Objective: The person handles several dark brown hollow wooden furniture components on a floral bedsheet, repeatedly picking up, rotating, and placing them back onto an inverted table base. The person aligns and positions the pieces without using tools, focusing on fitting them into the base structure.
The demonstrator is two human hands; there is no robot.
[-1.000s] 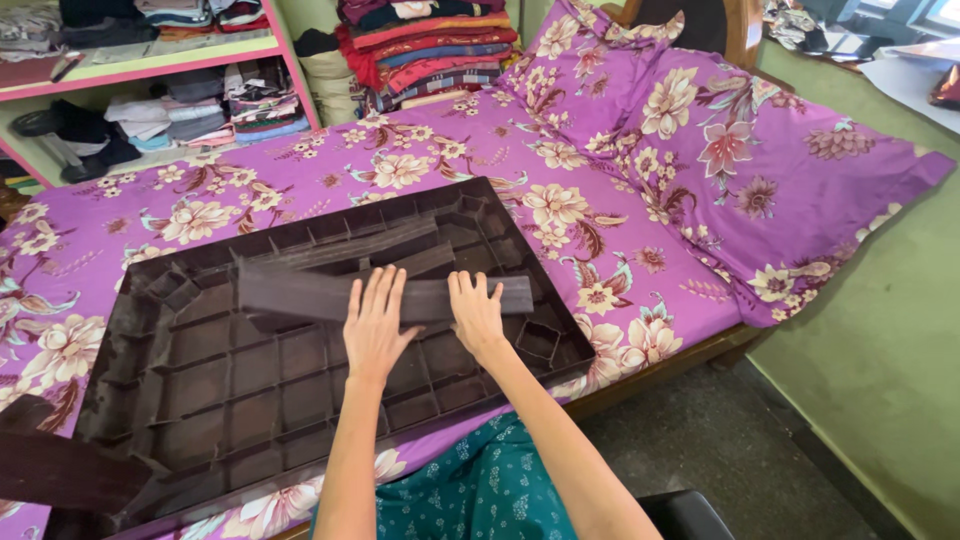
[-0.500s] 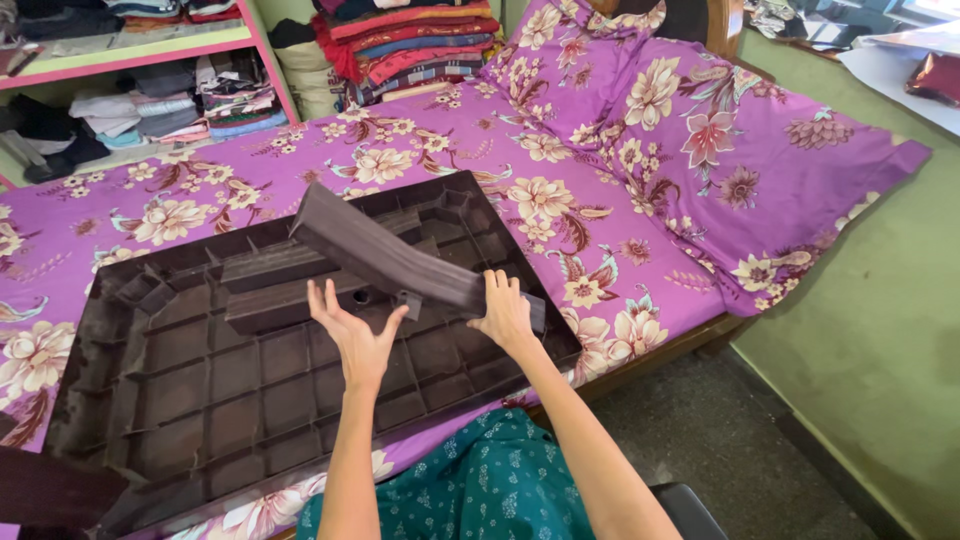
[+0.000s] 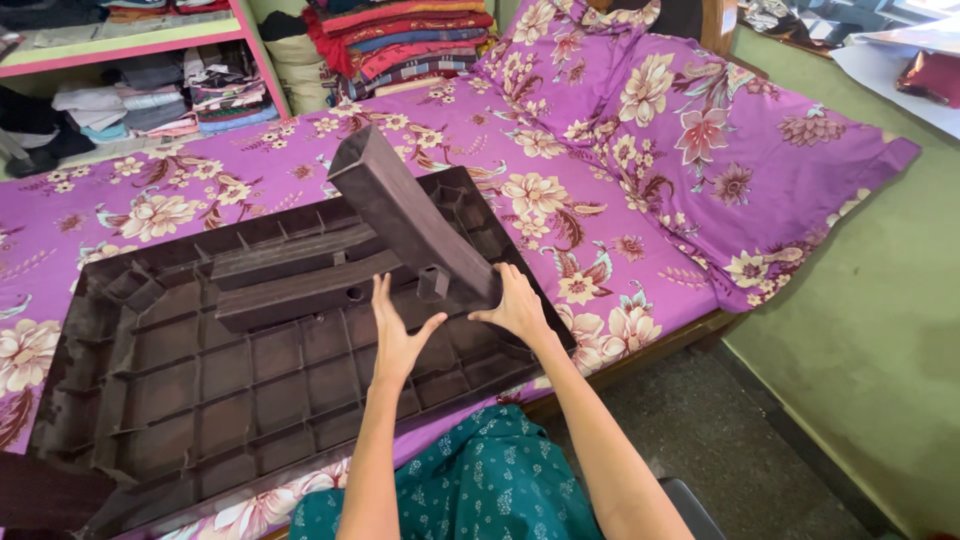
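Am holding leg [image 3: 405, 210] at hinge end: right hand [image 3: 517, 305] gripping it, left hand [image 3: 397, 335] open underneath. Rigid plastic, probably light; table [image 3: 200, 390] lying inverted on bed [image 3: 560, 170].

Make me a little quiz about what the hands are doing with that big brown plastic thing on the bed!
1. True or false: the brown plastic table leg is lifted at a slant above the upturned brown plastic tabletop.
2. Which hand holds the leg's near end? A) left hand B) right hand C) neither
3. Fill in: the tabletop lies on a purple ____ bedsheet.

Key
1. True. Its far end points up and away, while two more legs lie flat.
2. B. The right hand grips the end; the left hand's open fingers sit just under the leg.
3. Floral.
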